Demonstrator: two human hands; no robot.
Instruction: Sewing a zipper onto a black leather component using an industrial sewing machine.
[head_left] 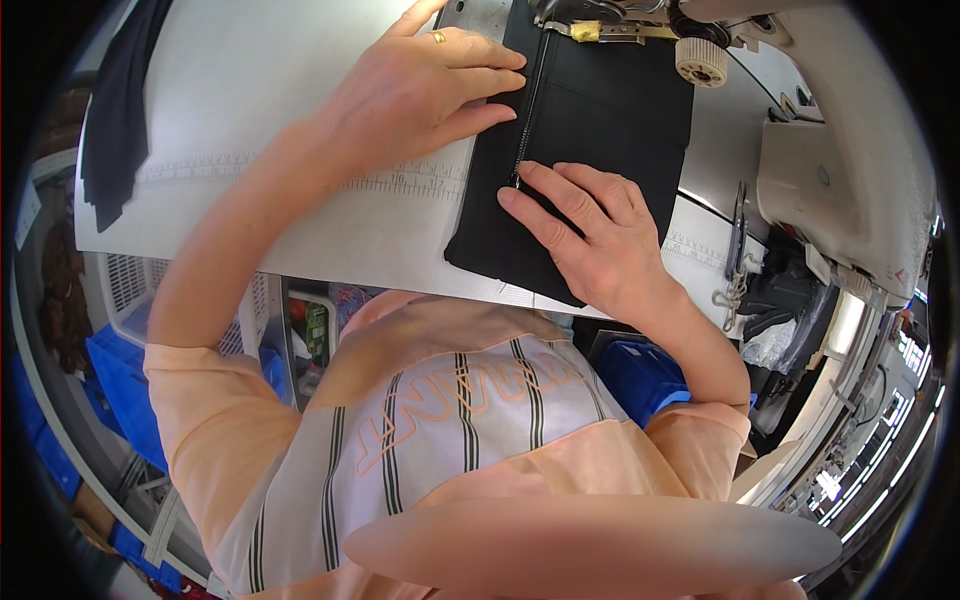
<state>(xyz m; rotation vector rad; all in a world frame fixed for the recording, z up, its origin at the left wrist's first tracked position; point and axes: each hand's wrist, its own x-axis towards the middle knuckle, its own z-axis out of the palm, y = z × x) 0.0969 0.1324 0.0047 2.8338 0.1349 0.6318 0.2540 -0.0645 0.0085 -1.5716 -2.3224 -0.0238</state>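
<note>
Striped shirt fabric (500, 410) filled the foreground, nearest my camera. I saw the left hand (425, 95), fingers apart, tips on black cloth (620, 120) just left of a zipper (533, 105); the right hand (610, 235) had fingers slightly apart at its near end, whether pinching I couldn't tell. Beyond them stood a sewing machine (860, 120).

a smooth, pale worktable (250, 110) with a printed ruler scale (400, 179) near its front edge spans the upper left. below it, at left, sit a white perforated plastic basket (130, 285) and a blue plastic bin (125, 385); another blue bin (645, 375) stands lower right. bright tube lights (912, 355) glow in slanting rows at far right.
</note>
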